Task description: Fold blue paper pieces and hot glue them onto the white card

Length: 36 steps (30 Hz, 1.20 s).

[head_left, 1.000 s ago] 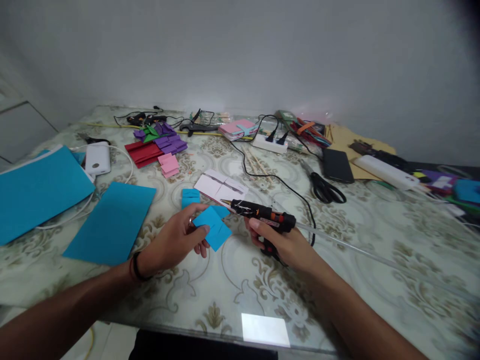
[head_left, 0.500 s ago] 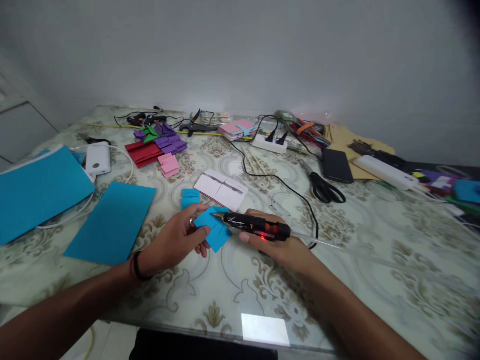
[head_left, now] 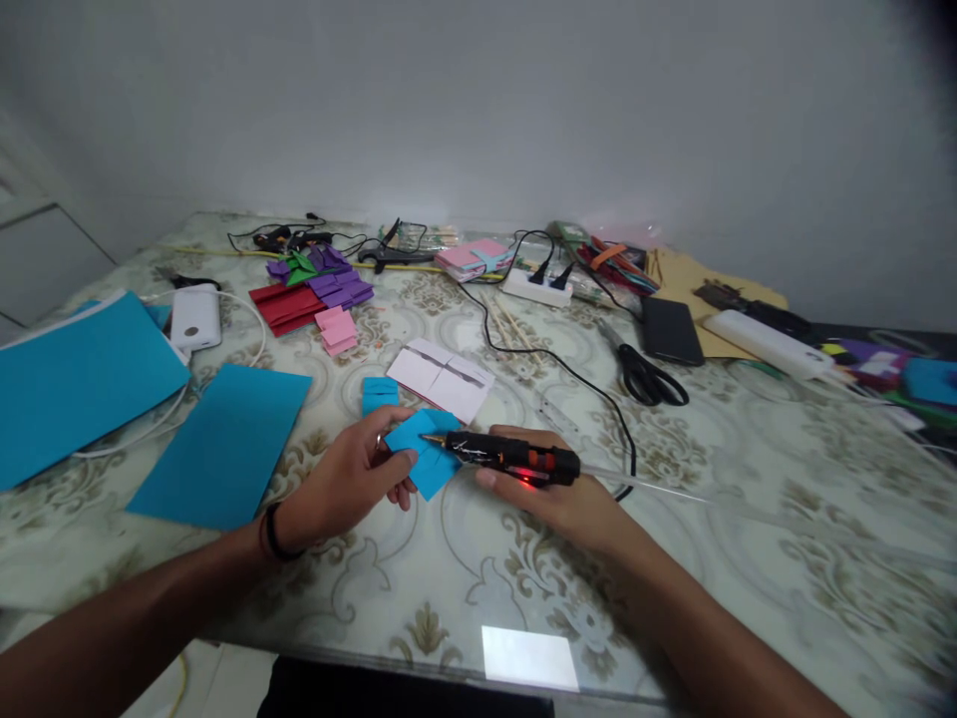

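Observation:
My left hand [head_left: 366,464] pinches a small folded piece of blue paper [head_left: 428,477] between thumb and fingers, above the table. My right hand [head_left: 549,494] is wrapped round a black hot glue gun [head_left: 515,455] whose red light glows. A clear glue stick [head_left: 658,485] juts from its back end. The gun's metal nozzle lies over the blue paper; whether it touches cannot be made out. Just beyond are another small blue folded piece [head_left: 380,394] and a white folded card [head_left: 441,379] with dark slots.
Blue sheets [head_left: 224,449] lie to the left beside a white power bank [head_left: 196,317]. Red folded paper [head_left: 288,307] and purple pieces [head_left: 340,287] sit farther back. Black-handled scissors [head_left: 649,379], a dark phone [head_left: 673,331] and a power strip [head_left: 538,287] are at right. A black cord [head_left: 568,361] curves across the table.
The glue gun's nozzle has dropped slightly and shifted a little left over the blue paper. The paper has tilted a little in my left hand.

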Available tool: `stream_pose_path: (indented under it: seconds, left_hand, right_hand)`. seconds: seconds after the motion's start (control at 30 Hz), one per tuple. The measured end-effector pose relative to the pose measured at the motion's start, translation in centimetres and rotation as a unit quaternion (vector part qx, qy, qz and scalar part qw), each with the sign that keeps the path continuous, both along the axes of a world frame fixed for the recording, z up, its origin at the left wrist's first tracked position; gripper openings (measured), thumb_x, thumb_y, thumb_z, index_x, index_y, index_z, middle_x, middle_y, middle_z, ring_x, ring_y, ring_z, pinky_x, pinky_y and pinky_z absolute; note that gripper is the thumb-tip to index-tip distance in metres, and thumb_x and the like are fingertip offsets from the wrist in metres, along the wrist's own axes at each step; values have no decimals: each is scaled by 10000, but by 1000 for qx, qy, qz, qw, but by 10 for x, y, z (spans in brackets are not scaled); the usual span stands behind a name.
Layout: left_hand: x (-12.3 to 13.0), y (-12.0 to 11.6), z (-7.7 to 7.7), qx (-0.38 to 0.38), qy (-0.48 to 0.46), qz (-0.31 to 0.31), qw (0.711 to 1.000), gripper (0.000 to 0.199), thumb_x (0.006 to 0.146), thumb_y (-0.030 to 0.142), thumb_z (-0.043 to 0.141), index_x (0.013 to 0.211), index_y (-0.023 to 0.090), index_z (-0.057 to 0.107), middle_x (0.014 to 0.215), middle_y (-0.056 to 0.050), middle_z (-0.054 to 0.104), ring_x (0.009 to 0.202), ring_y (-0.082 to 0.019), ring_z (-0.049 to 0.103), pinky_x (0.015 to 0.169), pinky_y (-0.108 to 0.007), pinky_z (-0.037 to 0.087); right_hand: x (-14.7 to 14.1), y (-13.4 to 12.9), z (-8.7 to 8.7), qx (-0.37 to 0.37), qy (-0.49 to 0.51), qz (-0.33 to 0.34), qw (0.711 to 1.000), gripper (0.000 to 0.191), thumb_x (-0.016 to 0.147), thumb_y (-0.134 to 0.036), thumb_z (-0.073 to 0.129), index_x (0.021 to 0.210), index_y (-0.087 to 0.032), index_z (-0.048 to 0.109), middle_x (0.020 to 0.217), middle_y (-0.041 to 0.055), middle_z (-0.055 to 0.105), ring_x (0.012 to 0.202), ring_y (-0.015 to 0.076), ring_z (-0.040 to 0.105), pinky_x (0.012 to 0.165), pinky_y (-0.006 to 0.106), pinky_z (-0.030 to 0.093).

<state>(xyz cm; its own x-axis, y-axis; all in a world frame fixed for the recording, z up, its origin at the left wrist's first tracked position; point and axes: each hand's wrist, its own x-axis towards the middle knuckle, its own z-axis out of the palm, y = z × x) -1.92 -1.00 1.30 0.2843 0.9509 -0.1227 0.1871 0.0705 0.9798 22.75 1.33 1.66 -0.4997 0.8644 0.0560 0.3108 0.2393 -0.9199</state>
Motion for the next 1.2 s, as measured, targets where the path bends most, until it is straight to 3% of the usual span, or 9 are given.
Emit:
stream_pose_path:
  seconds: [0.47,0.67,1.2]
  left_hand:
    - [3,0,6,-5,17,-6,1000,393,902,286,607,1252,120,541,620,17,669,546,-167,695,537,-245,545]
    - [2,-1,3,6,7,-3,1000,363,926,264,597,1260,130,554,625,19,678,551,-159,697,539,-235,547]
    - [-2,-1,-5,19,-25,14,999,349,966,245,604,1296,166,522,604,45,678,553,-141,701,537,-211,536]
  right_hand:
    - [3,-2,-7,32,-17,-20,999,239,875,-454,725,783,-235,698,687,15,596,619,179,539,559,290,453]
    - [1,-2,-4,7,-9,-15,1000,246,865,-437,727,793,-204,694,655,-10,556,568,140,483,523,254,417]
    - [1,-4,-4,37,-31,-42,998,226,863,-449,717,807,-232,740,673,26,630,600,187,562,544,284,470]
